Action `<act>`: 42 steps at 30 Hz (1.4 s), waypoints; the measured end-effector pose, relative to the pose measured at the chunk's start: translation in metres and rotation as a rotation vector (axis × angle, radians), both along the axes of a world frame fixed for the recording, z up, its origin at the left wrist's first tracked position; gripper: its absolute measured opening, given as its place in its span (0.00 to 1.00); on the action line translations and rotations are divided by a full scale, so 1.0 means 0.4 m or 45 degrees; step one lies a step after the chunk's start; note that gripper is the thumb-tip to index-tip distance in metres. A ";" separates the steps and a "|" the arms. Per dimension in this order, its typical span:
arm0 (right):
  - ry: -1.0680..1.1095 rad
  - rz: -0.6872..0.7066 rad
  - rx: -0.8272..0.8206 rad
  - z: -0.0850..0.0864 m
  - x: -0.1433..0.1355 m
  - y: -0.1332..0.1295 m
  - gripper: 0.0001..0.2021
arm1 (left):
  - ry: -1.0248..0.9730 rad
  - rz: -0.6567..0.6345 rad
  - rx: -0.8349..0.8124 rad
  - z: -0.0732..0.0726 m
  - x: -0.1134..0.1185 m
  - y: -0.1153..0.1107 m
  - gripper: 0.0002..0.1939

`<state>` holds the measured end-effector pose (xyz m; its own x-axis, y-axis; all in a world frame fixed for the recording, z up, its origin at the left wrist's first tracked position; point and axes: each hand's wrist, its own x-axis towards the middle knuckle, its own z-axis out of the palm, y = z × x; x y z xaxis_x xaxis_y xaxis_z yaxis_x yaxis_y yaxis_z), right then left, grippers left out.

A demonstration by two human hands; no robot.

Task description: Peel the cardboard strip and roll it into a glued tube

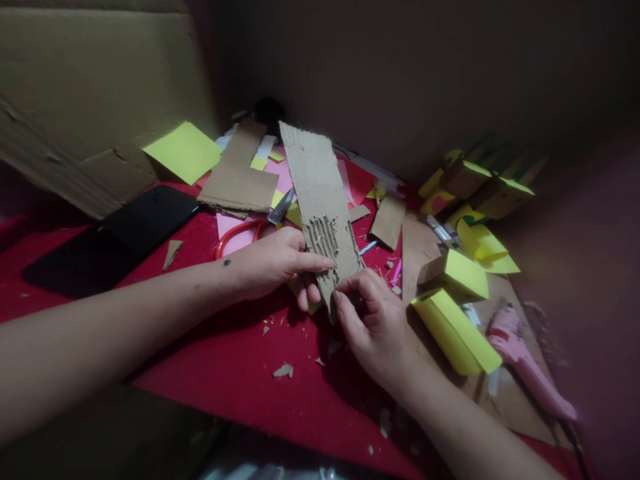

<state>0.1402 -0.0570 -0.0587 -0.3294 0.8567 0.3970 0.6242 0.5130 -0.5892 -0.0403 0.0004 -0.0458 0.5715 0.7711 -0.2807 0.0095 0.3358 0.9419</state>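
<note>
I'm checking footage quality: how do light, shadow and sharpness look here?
Head view: dim overall, plain back wall gloomy; head view: shadow darkens the red cloth beneath the right hand; head view: the torn beige corrugated cardboard strip looks fairly clear, the pink pistol-shaped glue gun smeared.

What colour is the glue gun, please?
The glue gun is mostly pink, best seen in the head view.

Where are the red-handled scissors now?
Head view, left of centre: the scissors lie just beyond the left hand, their blades left of the held cardboard strip.
</note>
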 end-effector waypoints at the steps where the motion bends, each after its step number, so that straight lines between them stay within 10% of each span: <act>1: 0.011 -0.010 -0.008 0.000 0.000 0.001 0.04 | -0.007 -0.014 0.001 0.000 0.000 0.000 0.10; 42: -0.333 -0.021 0.323 0.010 -0.024 -0.018 0.07 | 0.242 -0.150 0.146 0.041 0.007 -0.044 0.22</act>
<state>0.1305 -0.0642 -0.0548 -0.4351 0.7478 0.5015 0.7462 0.6112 -0.2638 -0.0376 -0.0170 -0.0295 0.6047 0.7353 -0.3062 0.2226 0.2130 0.9513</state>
